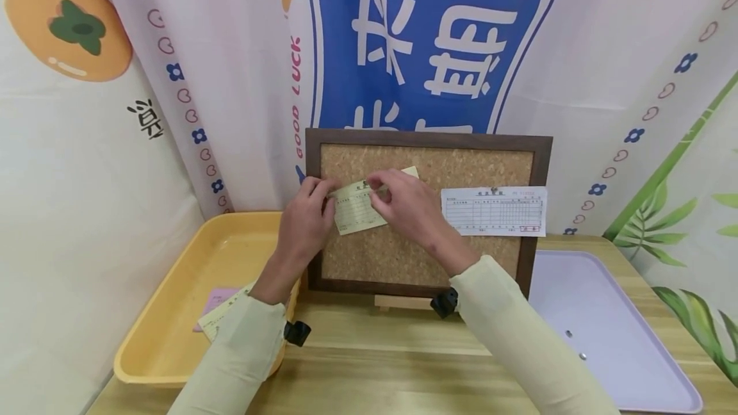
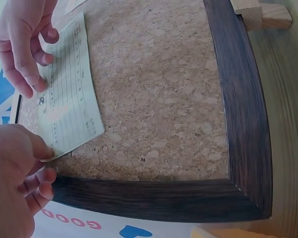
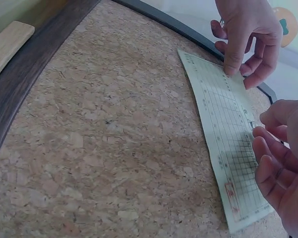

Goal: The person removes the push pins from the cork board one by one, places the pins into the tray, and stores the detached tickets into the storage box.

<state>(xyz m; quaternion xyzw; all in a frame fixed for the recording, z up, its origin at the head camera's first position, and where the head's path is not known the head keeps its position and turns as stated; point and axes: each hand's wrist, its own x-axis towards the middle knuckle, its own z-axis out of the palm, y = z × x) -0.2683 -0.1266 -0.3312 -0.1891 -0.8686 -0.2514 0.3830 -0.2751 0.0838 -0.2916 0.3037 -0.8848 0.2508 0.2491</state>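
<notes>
A pale yellow printed slip (image 1: 353,209) lies tilted against the upper left of a framed cork board (image 1: 375,261). My left hand (image 1: 302,219) pinches its left top corner, thumb in front, as the left wrist view shows. A small metal pin (image 3: 253,124) sits at the middle of the slip's top edge. Beside that pin is my right hand (image 1: 408,203), fingers loosely bent, with nothing visible between them. To the right, a white printed slip (image 1: 492,213) hangs level, a pin (image 1: 494,189) at its top edge.
On the left stands a yellow tray (image 1: 173,344) holding a pink slip (image 1: 216,300) and yellow slips (image 1: 216,322), partly behind my sleeve. A lavender tray (image 1: 611,312) on the right bears small metal pins (image 1: 582,356). A wooden support (image 1: 398,303) shows under the board.
</notes>
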